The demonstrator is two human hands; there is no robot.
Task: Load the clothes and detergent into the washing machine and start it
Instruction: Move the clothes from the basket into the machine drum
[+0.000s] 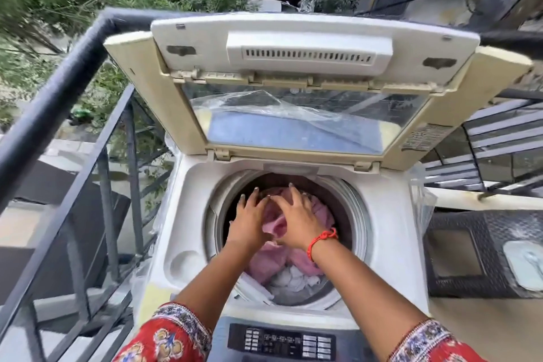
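Washing machine (390, 232), lid up, holds the pink clothes (274, 228) in its drum directly beneath our hands: left hand (248, 222) and right hand (295, 223) spread flat, pressing down, gripping nothing; control panel (282, 342) lies nearest us, detergent unseen.

Top-loading washing machine (379, 214), lid (308, 82) raised upright. Drum (349, 200) loaded: pink clothes (273, 258) uppermost, white garment (291, 278) at near edge. Control panel (282, 342) along near side.
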